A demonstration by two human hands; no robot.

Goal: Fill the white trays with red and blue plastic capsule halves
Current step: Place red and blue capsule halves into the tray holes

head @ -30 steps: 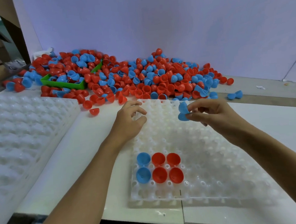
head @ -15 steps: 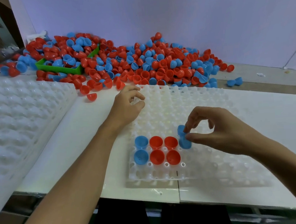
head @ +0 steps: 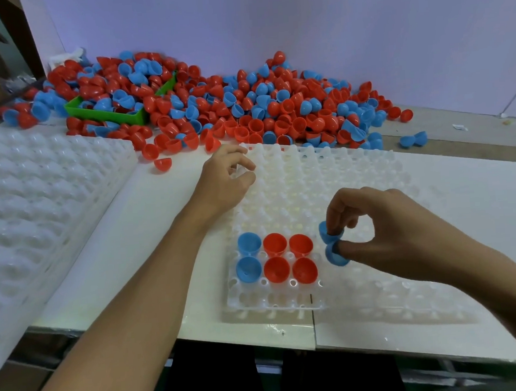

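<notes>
A white dimpled tray (head: 326,187) lies in front of me. Near its front left corner sit two blue halves (head: 249,258) and several red halves (head: 288,257) in two rows. My right hand (head: 384,235) pinches two blue capsule halves (head: 332,246) just right of the red ones, low over the tray. At the tray's far left corner rests my left hand (head: 223,182), its fingers curled on the tray's edge. A big heap of red and blue halves (head: 259,103) lies behind the tray.
A stack of white trays (head: 38,210) fills the left side. A green bin (head: 107,112) sits buried in the heap at the back left. Two loose blue halves (head: 413,139) lie at the back right. The table's front edge runs just below the tray.
My right hand has carried the two blue halves from above the tray's far edge down to the spot beside the red halves. My left hand has stayed at the tray's corner.
</notes>
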